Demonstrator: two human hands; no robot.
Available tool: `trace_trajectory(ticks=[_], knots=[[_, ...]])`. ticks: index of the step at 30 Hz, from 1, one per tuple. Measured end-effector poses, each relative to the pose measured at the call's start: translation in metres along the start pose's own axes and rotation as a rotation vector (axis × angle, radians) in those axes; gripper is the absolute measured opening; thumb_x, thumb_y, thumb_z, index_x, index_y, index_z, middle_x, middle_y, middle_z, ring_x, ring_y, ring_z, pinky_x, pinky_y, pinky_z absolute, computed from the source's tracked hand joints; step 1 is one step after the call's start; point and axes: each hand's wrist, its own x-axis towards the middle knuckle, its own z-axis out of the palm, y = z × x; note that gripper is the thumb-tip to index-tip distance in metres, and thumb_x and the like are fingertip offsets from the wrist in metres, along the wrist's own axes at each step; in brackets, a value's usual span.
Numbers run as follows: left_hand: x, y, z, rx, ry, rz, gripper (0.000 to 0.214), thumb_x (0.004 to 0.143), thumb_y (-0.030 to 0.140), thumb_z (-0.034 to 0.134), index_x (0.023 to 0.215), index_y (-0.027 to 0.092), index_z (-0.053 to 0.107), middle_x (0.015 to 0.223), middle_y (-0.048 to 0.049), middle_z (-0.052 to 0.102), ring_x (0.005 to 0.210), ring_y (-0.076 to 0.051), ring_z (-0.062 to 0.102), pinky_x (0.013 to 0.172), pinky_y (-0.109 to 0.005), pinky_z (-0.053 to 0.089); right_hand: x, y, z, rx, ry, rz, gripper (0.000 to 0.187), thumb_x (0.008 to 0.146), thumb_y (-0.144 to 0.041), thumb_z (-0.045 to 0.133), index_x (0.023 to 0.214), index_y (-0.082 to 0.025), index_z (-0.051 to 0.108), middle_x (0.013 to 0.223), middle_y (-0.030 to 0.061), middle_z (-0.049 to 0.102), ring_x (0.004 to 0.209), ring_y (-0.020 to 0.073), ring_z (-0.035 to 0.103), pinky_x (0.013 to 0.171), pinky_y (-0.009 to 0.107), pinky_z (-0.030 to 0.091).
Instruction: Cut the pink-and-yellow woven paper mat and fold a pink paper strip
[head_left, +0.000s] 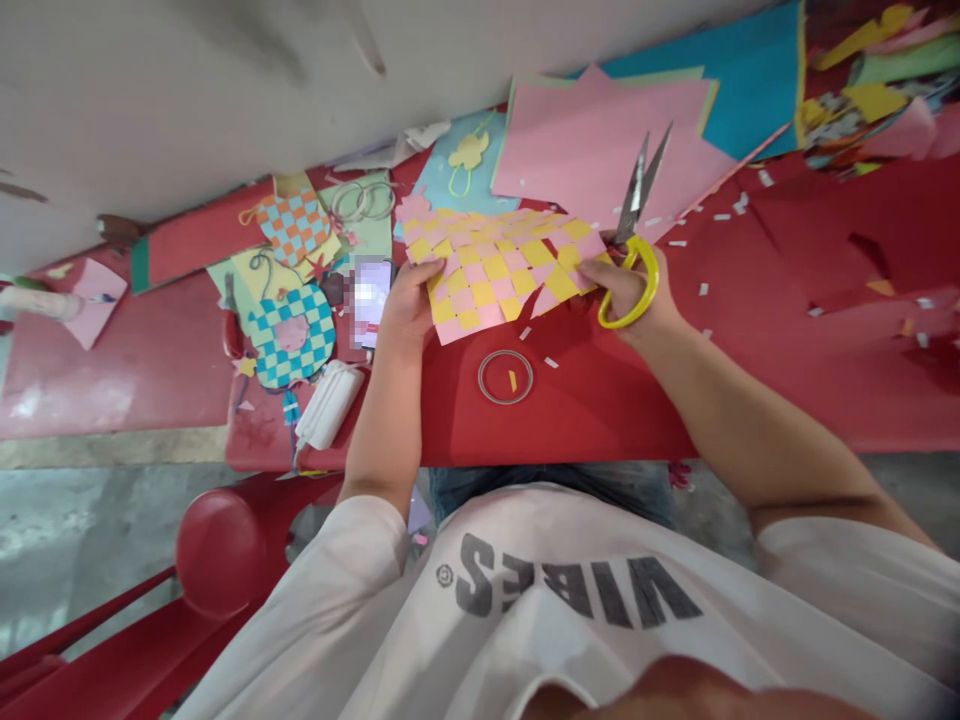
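Pink-yellow paper weave (495, 270) on the red surface (592, 410), checks look done.
Our L grip (409, 305) pinches its edge; R grip (622, 285) is closed round yellow scissors (636, 195), blades spread; strip ends still uneven, untrimmed.

Woven paper mat (499, 270) on table (600, 410), stacked paper sheets (600, 140) behind; scissors (637, 225) at right edge; tape ring (505, 377) in front; smartphone (371, 300) just left; woven paper cutout (291, 335) farther left.

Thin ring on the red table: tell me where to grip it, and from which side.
Pinch the thin ring at its near rim from above: it lies flat on the red table, so one finger can drop inside.
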Motion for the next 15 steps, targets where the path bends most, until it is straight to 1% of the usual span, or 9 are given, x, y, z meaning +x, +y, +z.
trace_trajectory(ticks=[3, 6, 8, 10, 12, 15], knots=[[-0.004, 0.0, 0.008, 0.017, 0.027, -0.006, 0.044, 0.087, 0.011, 0.067, 0.128, 0.022, 0.078, 0.132, -0.009, 0.082, 0.149, -0.033, 0.066, 0.123, -0.053, 0.057, -0.002, 0.002, 0.002, 0.033, -0.035, 0.039, 0.04, 0.073, -0.044, 0.098, 0.097, -0.026, 0.071, 0.078, 0.0005, 0.07, 0.06, 0.0204, 0.063, 0.056, 0.043, 0.059], [-0.007, -0.003, 0.01, 0.005, 0.043, -0.013, 0.049, 0.086, 0.011, 0.073, 0.134, 0.02, 0.076, 0.135, -0.011, 0.081, 0.15, -0.036, 0.066, 0.123, -0.056, 0.057, -0.004, 0.005, 0.002, 0.017, -0.073, 0.056, 0.039, 0.074, -0.046, 0.098, 0.095, -0.026, 0.072, 0.077, -0.0001, 0.071, 0.057, 0.0205, 0.065, 0.052, 0.043, 0.059], [-0.006, -0.007, 0.008, 0.004, 0.027, 0.002, 0.055, 0.084, 0.012, 0.079, 0.138, 0.021, 0.074, 0.137, -0.0114, 0.081, 0.15, -0.037, 0.066, 0.123, -0.056, 0.057, -0.004, 0.007, 0.002, -0.003, -0.087, 0.05, 0.038, 0.074, -0.047, 0.097, 0.095, -0.027, 0.073, 0.077, -0.0001, 0.071, 0.056, 0.0218, 0.067, 0.051, 0.044, 0.06], [-0.003, -0.011, 0.004, -0.01, -0.002, -0.001, 0.059, 0.083, 0.012, 0.081, 0.14, 0.023, 0.074, 0.137, -0.0105, 0.081, 0.149, -0.037, 0.066, 0.122, -0.056, 0.057, -0.003, 0.008, 0.002, -0.033, -0.075, 0.025, 0.04, 0.074, -0.048, 0.098, 0.097, -0.028, 0.073, 0.076, 0.0, 0.071, 0.055, 0.0224, 0.067, 0.052, 0.044, 0.06], [0.001, -0.014, 0.0, -0.028, -0.036, -0.03, 0.056, 0.084, 0.011, 0.079, 0.138, 0.024, 0.075, 0.136, -0.0097, 0.082, 0.148, -0.036, 0.067, 0.121, -0.055, 0.059, -0.002, 0.009, -0.001, -0.068, -0.052, -0.01, 0.042, 0.072, -0.048, 0.099, 0.098, -0.029, 0.072, 0.076, -0.0004, 0.071, 0.056, 0.0225, 0.068, 0.054, 0.044, 0.06], [0.006, -0.017, -0.004, -0.034, -0.063, -0.072, 0.042, 0.088, 0.015, 0.076, 0.13, 0.019, 0.079, 0.129, -0.0116, 0.084, 0.148, -0.035, 0.067, 0.118, -0.051, 0.062, 0.001, 0.011, -0.008, -0.091, -0.047, -0.033, 0.046, 0.072, -0.042, 0.1, 0.104, -0.031, 0.069, 0.078, -0.0027, 0.071, 0.063, 0.0219, 0.069, 0.059, 0.041, 0.06]])
